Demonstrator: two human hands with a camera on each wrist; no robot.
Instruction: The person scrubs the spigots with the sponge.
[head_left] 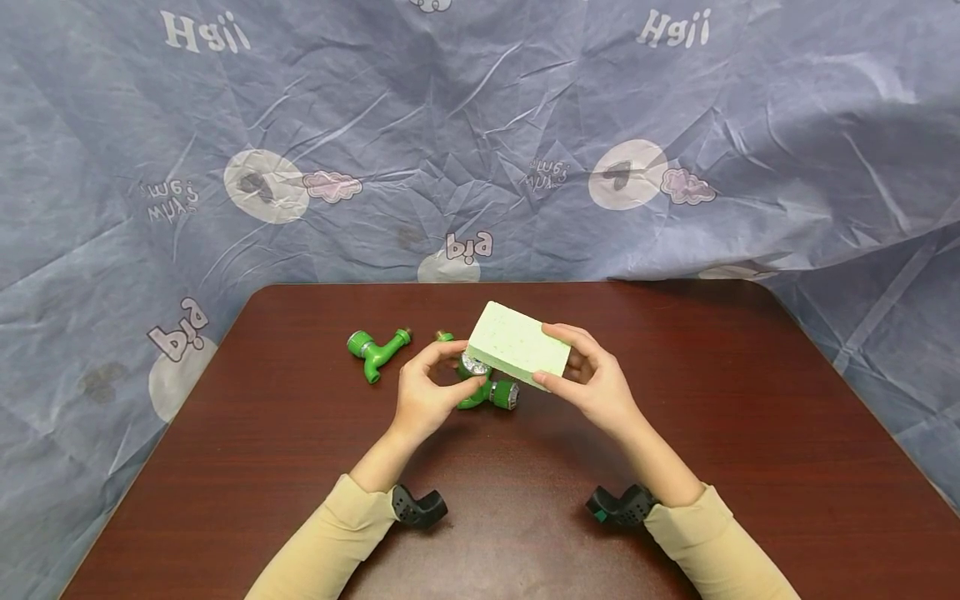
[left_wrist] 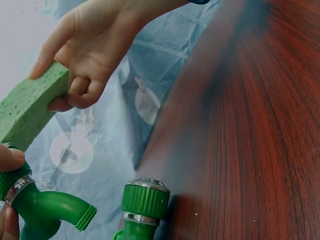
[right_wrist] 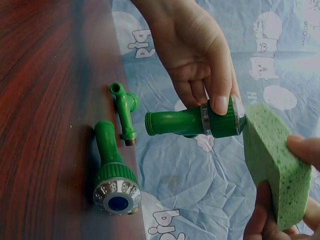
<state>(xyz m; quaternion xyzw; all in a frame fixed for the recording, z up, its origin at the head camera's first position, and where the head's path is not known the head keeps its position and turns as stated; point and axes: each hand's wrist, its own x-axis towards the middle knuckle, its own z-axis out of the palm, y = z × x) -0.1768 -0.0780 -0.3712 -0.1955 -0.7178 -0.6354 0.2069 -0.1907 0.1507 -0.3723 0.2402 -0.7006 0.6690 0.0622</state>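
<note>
My left hand [head_left: 423,396] pinches a green plastic tap [right_wrist: 175,121] by its ribbed knob, thumb on one side and fingers on the other. In the right wrist view its spout end points left, toward the table side. My right hand [head_left: 603,385] grips a light green sponge [head_left: 517,340] by one end, thumb and fingers on opposite faces. The sponge's other end is right at the silvery cap of the held tap's knob. Both things are held up above the table, and in the head view the sponge and left hand hide much of the tap.
A second green tap [head_left: 504,395] lies on the brown table [head_left: 712,417] just below the hands. Another green tap [head_left: 378,354] lies to the left. A blue printed cloth [head_left: 480,142] hangs behind the table's far edge. Black wrist mounts [head_left: 420,507] sit at both cuffs.
</note>
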